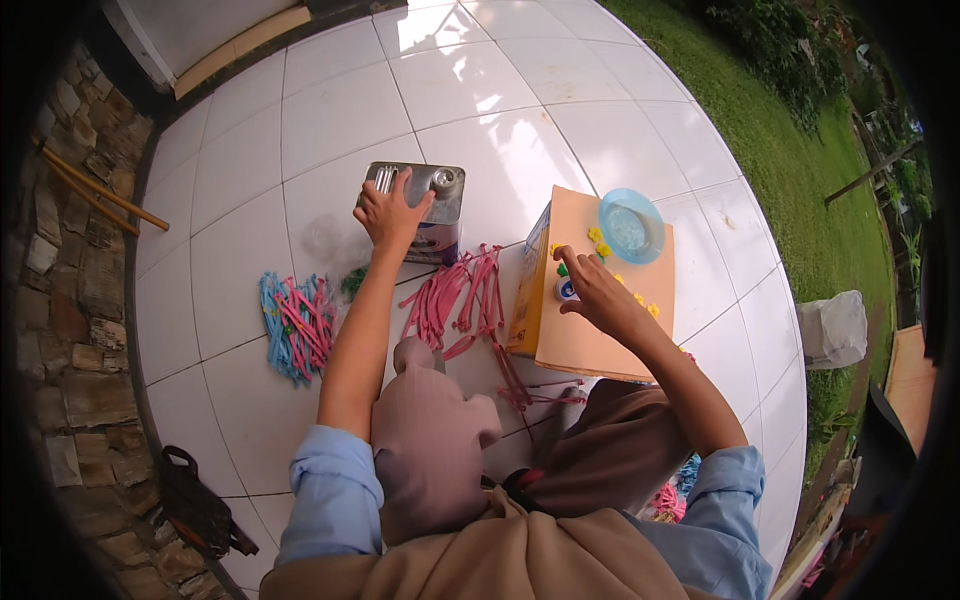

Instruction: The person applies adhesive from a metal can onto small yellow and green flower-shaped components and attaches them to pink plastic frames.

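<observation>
My left hand (pixel 392 212) is on top of a rectangular metal can (pixel 440 205) with a silver lid, a handle and a round cap. Its bent fingers spread around the handle. My right hand (pixel 595 290) hovers over a cardboard box (pixel 590 350), thumb and forefinger apart. Between them shows a small round container (pixel 566 288) with a blue-and-white top. Small yellow flower-shaped pieces (pixel 600 242) lie on the box, some with green parts. Beside them, at the far right of the box top, is a translucent blue bowl (pixel 630 228).
Pink twisted strips (pixel 440 300) lie before the can. A blue-and-pink bundle (pixel 295 325) is at left, near clear plastic (pixel 325 238). A dark bag (pixel 200 505) lies by the stone wall (pixel 85 390). Grass (pixel 720 100) borders the tiled floor (pixel 240 220) at right.
</observation>
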Available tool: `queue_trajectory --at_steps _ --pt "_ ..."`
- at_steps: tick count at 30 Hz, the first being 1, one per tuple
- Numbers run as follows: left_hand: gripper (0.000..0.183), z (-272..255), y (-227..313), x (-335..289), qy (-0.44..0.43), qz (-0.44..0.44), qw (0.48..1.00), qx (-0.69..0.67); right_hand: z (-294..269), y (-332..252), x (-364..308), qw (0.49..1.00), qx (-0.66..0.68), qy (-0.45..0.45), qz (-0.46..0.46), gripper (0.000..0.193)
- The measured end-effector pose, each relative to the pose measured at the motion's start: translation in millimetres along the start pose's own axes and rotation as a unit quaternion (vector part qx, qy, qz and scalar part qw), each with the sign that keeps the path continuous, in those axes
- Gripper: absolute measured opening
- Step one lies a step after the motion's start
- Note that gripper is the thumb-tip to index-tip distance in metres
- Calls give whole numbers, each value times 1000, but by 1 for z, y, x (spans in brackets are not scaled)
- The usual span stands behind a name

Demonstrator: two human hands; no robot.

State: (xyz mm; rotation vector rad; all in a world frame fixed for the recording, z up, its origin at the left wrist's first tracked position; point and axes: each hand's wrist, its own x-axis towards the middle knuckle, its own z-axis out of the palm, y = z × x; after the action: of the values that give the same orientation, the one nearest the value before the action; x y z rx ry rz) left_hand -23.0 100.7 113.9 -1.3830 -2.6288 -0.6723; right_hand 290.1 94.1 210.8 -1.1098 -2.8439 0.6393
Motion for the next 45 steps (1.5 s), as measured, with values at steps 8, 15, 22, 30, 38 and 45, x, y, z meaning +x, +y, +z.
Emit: queue_trajectory --at_steps 8,15,22,30,38,45 --pt "63 3 -1 -5 12 -13 999 -44 -3 -22 73 996 33 68 -44 86" --pt "48 8 4 16 105 -135 940 -296 95 -6 188 976 87 188 -74 135" --pt "52 -28 9 0 150 -116 923 -336 81 -33 167 889 409 178 -101 126" --pt "52 -232 92 29 44 -37 898 -437 -38 -80 122 817 394 354 -226 126" --pt "39 -296 144 24 -16 115 952 -284 -106 -112 69 682 432 551 -211 107" --pt "50 -224 145 -20 280 -19 876 -392 -97 -81 38 730 349 572 -137 94"
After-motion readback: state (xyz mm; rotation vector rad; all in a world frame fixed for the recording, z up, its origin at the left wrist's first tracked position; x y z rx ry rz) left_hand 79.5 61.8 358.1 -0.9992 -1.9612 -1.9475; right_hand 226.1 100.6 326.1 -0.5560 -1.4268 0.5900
